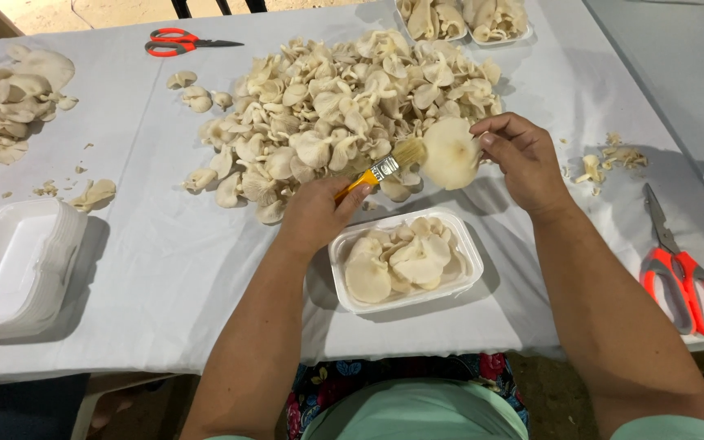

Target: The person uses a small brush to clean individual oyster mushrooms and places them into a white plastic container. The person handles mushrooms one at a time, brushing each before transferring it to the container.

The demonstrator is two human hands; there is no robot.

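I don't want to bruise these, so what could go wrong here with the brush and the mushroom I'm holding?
The right hand pinches the mushroom only at its edge, so the cap may tear under the brush held by the left hand. Brushed-off bits could also fall into the filled tray just below.
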